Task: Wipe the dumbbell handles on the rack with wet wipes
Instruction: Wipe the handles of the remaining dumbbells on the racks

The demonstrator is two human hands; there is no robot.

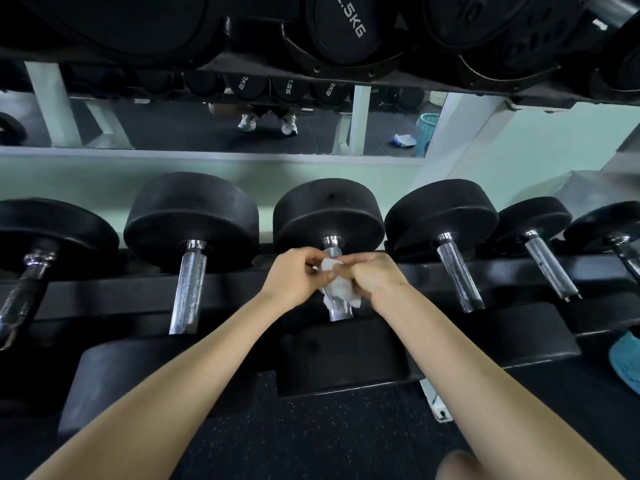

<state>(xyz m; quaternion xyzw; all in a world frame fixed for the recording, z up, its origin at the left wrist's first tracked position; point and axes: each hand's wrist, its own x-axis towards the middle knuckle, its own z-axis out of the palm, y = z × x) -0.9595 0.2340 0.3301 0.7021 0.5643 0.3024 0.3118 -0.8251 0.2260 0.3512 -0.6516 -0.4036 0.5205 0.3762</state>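
Both hands (298, 275) (372, 277) gripping wipe (337, 294) on dumbbell handle (341, 311), plate (341, 26) above reads "2.5KG" (partly cropped)

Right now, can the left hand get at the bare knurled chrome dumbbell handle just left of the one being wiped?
Probably yes. That chrome handle lies uncovered beside the left hand, nothing between them, though the hand now pinches the crumpled white wipe.

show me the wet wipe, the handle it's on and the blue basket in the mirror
wet wipe (341, 295): head view, its crumpled middle
handle (341, 312): head view, bare near end
blue basket (428, 128): head view, its mesh side
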